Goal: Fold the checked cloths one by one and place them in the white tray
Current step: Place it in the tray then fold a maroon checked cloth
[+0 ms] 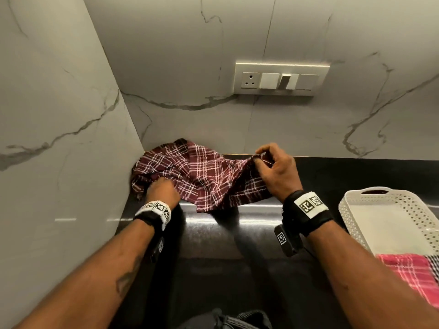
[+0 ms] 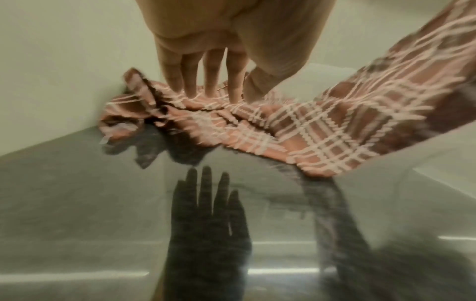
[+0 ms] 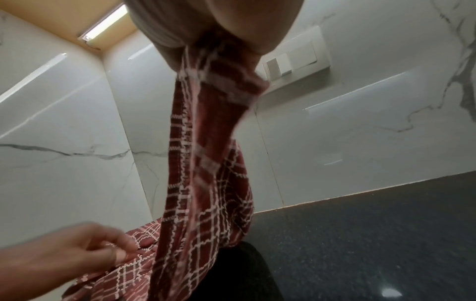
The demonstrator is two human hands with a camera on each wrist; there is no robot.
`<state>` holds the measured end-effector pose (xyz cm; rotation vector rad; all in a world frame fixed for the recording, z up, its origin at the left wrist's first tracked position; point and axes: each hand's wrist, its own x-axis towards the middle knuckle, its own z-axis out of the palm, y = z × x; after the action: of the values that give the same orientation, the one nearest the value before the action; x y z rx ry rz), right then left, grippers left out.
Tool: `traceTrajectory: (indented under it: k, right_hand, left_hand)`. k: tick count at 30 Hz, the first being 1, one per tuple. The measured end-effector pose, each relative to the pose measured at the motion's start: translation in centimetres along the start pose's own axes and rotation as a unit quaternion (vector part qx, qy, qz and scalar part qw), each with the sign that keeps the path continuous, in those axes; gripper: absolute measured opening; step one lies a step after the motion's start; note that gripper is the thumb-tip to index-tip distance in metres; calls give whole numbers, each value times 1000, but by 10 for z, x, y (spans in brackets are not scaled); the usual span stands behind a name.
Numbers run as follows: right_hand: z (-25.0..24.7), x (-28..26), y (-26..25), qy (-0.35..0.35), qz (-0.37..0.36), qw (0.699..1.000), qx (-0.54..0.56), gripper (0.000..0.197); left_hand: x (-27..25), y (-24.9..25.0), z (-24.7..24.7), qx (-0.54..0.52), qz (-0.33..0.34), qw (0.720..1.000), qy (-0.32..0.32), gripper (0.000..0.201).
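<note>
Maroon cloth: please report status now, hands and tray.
Right hand pinches maroon cloth corner, lifted. Left hand fingers on crumpled end. White tray holds pink cloth. Nothing obstructs.

You stand at a glossy black countertop point(image 1: 249, 233) set into a corner of grey-veined white marble walls point(image 1: 59, 91). Straight beyond your right-hand grip, higher on the back wall, sits a white switch plate point(image 1: 281, 78) with a socket and rocker switches. Above your left-hand grip, the right wrist view shows a strip light point(image 3: 103, 25) recessed in a cream ceiling. Pale streaks of light reflect on the counter.
</note>
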<state>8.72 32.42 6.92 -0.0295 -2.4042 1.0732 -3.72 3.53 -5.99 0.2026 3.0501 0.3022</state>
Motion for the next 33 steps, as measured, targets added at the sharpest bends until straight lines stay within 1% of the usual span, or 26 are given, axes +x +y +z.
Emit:
traceTrajectory:
  k: [1, 2, 3, 5, 6, 7, 8, 9, 11, 13, 14, 17, 19, 20, 22, 23, 24, 25, 26, 27, 28, 29, 30, 31, 32, 33]
  right_hand:
    - [-1, -2, -1, 0, -3, 1000, 5, 10]
    - [-2, -5, -2, -5, 4, 1000, 12, 8]
    - [-4, -6, -3, -20, 18, 999, 19, 9]
    - [-5, -11, -5, -78, 38, 996, 21, 9]
    - [-6, -15, -7, -109, 38, 993, 21, 9]
    - [-6, -19, -10, -132, 34, 990, 25, 9]
    - [-7, -22, -13, -143, 31, 989, 33, 10]
    - [-10, -24, -16, -142, 26, 989, 44, 10]
    - [-18, -31, -18, -125, 12, 990, 57, 11]
    - [-31, -39, -17, -126, 7, 991, 50, 14]
    - [-41, -45, -15, -132, 8, 991, 38, 17]
    - [-76, -63, -7, -143, 13, 990, 7, 20]
    - [-103, -76, -5, -141, 19, 990, -5, 13]
    - [-116, -83, -5, -143, 24, 989, -6, 9]
    - [-140, -97, -6, -148, 36, 988, 0, 11]
    - [-149, -102, -6, -149, 38, 988, 2, 13]
    - [-159, -110, -7, -147, 39, 988, 3, 14]
    - [-167, -117, -7, -143, 38, 989, 6, 13]
    - [-174, -126, -8, -136, 36, 990, 14, 12]
    - [-180, -136, -10, -126, 29, 991, 25, 10]
    - [-181, -146, -13, -122, 20, 992, 38, 8]
    - [-180, -159, -17, -129, 9, 991, 46, 6]
    - [-176, -173, -23, -150, -6, 987, 54, 5]
    - [-169, -191, -30, -183, -19, 981, 56, 4]
    - [-159, -208, -36, -217, -29, 974, 58, 3]
    - [-149, -224, -41, -248, -34, 966, 66, 3]
  left_hand:
    - [-13, 14, -6, -49, 36, 997, 39, 26]
    - [-26, 30, -13, -108, 84, 988, 72, 23]
    - [-40, 48, -21, -161, 141, 973, 81, 22]
    - [-67, 86, -41, -210, 274, 937, 55, 27]
    - [-77, 103, -46, -215, 324, 919, 54, 33]
    - [-83, 118, -49, -222, 353, 907, 62, 40]
    - [-85, 130, -51, -238, 356, 901, 67, 42]
    - [-86, 140, -52, -260, 342, 900, 72, 38]
    - [-86, 151, -52, -298, 300, 902, 90, 23]
    - [-86, 152, -54, -307, 270, 906, 111, 17]
    - [-87, 151, -55, -302, 268, 907, 123, 16]
    - [-101, 144, -65, -250, 298, 912, 127, 12]
    - [-115, 141, -73, -216, 328, 912, 116, 10]
    - [-122, 140, -78, -201, 341, 912, 105, 16]
    - [-136, 140, -87, -170, 362, 913, 80, 32]
    - [-143, 139, -92, -154, 376, 910, 82, 35]
    - [-151, 139, -95, -129, 398, 903, 99, 32]
    - [-160, 139, -97, -94, 413, 897, 129, 28]
    - [-168, 143, -98, -59, 408, 896, 166, 22]
    - [-179, 150, -100, -33, 373, 905, 201, 15]
    - [-188, 157, -102, -26, 317, 920, 228, 12]
    - [-200, 166, -104, -31, 253, 937, 241, 14]
    - [-211, 174, -104, -42, 200, 949, 242, 19]
    - [-224, 182, -105, -57, 166, 955, 239, 23]
    - [-235, 190, -105, -85, 153, 957, 230, 25]
    - [-243, 197, -104, -139, 152, 956, 208, 27]
